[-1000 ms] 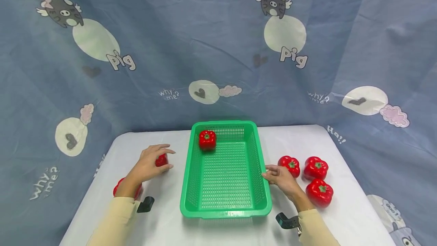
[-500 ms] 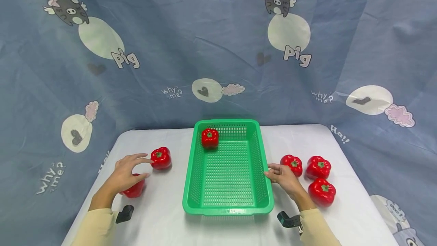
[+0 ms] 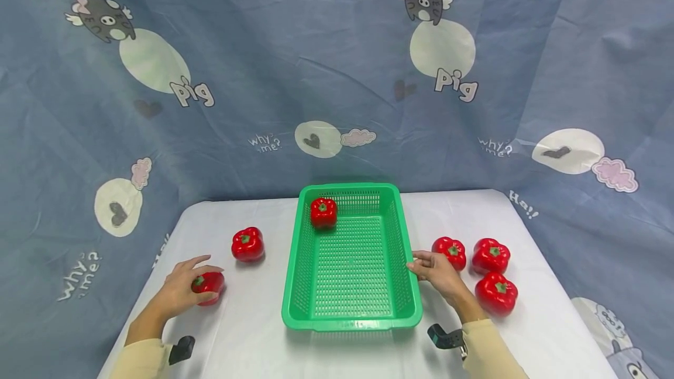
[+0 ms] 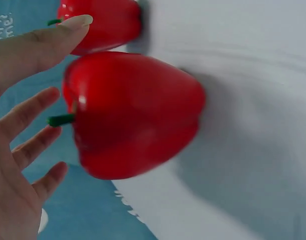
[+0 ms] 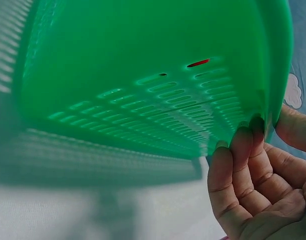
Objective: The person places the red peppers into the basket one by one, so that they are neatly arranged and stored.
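Note:
My left hand [image 3: 176, 290] reaches over the near left red bell pepper [image 3: 212, 283], thumb and fingers spread around it. In the left wrist view, the fingers [image 4: 30, 112] lie near the stem of this bell pepper [image 4: 135, 115], with a gap between palm and pepper. At the right side of the green plastic basket [image 3: 353, 325], my right hand [image 3: 441, 278] pinches the rim, thumb on one side and curled fingers under it, as the right wrist view shows. One red bell pepper [image 3: 323, 213] sits in the basket's back left corner.
Farther back on the left stands another red bell pepper [image 3: 248, 244]. Right of the basket are three more: one bell pepper [image 3: 450, 252] beside my right hand, a second bell pepper [image 3: 491, 256] and a third bell pepper [image 3: 497, 293]. A blue printed cloth [image 3: 337, 86] hangs behind the white table [image 3: 253, 338].
My left hand has moved left and toward me, away from the farther left bell pepper to the nearer one. My right hand keeps its hold on the basket rim.

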`<state>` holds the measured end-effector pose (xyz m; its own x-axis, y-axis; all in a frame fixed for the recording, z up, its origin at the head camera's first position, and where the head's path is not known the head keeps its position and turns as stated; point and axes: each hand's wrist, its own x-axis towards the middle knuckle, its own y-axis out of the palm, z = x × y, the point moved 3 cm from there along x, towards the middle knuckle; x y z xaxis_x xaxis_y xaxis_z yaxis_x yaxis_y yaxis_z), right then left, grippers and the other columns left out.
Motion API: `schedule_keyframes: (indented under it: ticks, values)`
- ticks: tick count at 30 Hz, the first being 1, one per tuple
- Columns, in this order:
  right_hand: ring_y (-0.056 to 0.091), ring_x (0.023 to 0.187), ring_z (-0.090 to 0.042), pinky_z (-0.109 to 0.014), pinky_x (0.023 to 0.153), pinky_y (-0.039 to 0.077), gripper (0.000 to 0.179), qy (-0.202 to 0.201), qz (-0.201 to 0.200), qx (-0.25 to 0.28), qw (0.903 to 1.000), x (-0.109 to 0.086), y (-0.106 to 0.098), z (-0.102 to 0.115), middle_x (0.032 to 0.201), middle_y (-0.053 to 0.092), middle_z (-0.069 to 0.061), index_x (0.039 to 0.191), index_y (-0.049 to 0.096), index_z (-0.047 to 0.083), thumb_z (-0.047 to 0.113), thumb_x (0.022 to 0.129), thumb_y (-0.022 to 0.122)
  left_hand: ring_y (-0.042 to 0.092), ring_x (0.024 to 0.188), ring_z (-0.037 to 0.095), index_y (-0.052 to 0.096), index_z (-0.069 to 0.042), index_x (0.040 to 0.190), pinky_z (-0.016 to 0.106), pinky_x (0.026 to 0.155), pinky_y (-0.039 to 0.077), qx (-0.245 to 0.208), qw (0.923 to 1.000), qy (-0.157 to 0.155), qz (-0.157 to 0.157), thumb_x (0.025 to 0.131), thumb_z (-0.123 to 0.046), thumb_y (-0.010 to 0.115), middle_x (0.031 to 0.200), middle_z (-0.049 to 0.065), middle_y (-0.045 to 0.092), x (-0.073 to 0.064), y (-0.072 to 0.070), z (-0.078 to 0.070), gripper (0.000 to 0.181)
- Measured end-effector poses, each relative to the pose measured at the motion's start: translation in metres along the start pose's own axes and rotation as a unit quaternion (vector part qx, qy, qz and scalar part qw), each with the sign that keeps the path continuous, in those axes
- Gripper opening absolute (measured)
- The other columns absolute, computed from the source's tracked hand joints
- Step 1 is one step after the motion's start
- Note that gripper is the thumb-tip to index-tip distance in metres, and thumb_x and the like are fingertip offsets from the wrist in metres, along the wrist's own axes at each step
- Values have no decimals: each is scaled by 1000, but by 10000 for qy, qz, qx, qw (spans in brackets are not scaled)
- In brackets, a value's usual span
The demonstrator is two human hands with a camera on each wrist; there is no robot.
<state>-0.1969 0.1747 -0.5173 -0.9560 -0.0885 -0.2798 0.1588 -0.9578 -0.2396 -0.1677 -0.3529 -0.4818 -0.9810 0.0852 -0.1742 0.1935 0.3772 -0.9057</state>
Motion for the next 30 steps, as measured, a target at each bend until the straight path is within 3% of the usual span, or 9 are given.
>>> schedule_keyframes:
  ticks: [9,16,23,30]
  values:
    - [67,85,-22,-37,85,56,43,-58,91,54,9999,0,-2,0,90,68,-9,131,53,-6,12,93,63,24,125,51,66,-5,117,67,89,45,-201,9997,95,-101,70,-21,85,142,28,34,0,14,11,53]
    - [67,85,-21,-37,84,56,44,-101,159,125,9997,2,-1,0,90,69,-8,131,52,-7,12,93,64,27,123,49,65,-5,118,61,85,51,-205,9997,-105,12,69,-16,86,140,26,36,0,14,12,55]
    - [67,83,-22,-40,86,55,42,-101,14,23,9999,0,-1,0,87,69,-9,130,55,-5,11,92,64,31,121,48,68,-8,112,63,88,48,-18,9999,116,-87,70,-11,84,134,26,44,-2,18,11,45]
    - [68,85,-22,-43,89,54,43,-89,-42,-2,10000,-1,1,0,91,69,-8,130,56,-3,13,91,66,34,117,47,69,-10,111,63,86,49,9,9999,58,-154,69,-11,85,127,25,47,-3,17,13,44]
